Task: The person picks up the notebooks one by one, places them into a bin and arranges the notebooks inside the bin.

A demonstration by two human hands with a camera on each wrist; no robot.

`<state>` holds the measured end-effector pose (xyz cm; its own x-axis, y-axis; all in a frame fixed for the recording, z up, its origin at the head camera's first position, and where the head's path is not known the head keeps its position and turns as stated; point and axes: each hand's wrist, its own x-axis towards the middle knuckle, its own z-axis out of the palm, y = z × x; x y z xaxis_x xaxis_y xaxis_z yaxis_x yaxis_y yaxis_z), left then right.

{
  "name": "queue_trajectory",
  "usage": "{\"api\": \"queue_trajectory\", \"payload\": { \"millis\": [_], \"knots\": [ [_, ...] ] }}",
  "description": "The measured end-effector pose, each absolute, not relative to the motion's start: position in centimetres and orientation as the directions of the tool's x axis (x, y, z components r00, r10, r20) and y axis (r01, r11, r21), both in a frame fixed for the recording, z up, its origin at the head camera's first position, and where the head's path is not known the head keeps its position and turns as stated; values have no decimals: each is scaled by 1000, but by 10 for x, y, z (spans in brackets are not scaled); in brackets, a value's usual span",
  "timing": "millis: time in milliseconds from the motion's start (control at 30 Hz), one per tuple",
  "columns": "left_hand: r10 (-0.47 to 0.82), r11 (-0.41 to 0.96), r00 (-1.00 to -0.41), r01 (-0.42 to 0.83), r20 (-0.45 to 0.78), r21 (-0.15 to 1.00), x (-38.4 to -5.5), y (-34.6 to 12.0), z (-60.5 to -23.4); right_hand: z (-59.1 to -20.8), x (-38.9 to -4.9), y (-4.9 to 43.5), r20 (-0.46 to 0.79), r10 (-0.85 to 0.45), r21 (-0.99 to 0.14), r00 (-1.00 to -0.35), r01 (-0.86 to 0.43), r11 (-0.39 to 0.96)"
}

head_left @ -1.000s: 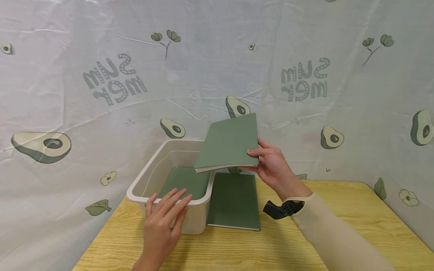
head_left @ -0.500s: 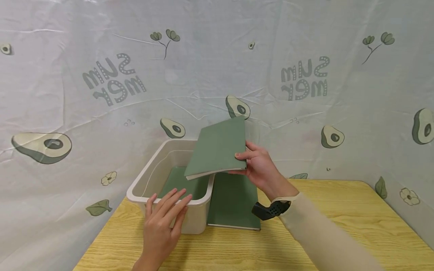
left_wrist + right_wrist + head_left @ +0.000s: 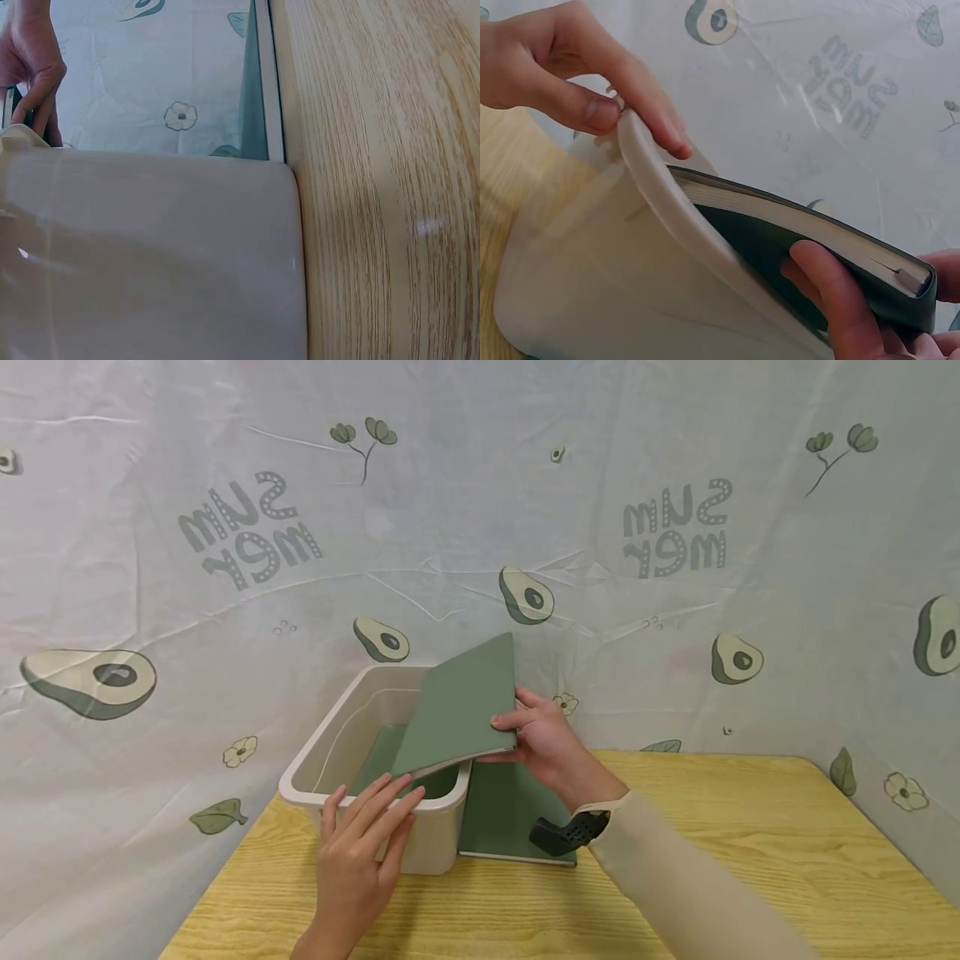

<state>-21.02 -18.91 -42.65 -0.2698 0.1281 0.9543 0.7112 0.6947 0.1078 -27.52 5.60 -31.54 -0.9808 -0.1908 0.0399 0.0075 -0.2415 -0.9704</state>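
Note:
My right hand (image 3: pixel 551 743) grips a green hardcover notebook (image 3: pixel 461 702) by its right side, thumb on the cover and the other fingers underneath. The notebook is tilted over a white plastic bin (image 3: pixel 435 843), its lower left corner just inside the front rim. At that rim rests my left hand (image 3: pixel 356 864); the right wrist view shows its thumb (image 3: pixel 598 114) outside and a finger over the inner side, pinching the edge. Another green notebook (image 3: pixel 380 756) lies in the bin, partly hidden. The held notebook's page edges (image 3: pixel 795 225) face the right wrist camera.
A dark green notebook (image 3: pixel 495 818) lies on the wood-grain table (image 3: pixel 675 860), right beside the bin. Behind the table hangs a pale sheet (image 3: pixel 465 510) printed with avocados. A black band (image 3: pixel 566 835) is on my right wrist.
My right hand has moved left and down with the notebook, bringing it from above the bin's right side to its front rim. The left hand has stayed on the rim.

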Motion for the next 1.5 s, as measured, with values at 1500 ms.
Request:
{"api": "queue_trajectory", "payload": {
  "millis": [1500],
  "knots": [
    [139, 708, -297, 697, 945, 115, -209, -188, -425, -312, -284, -31, -126, -203, -992, -971, 125, 20]
  ]
}}
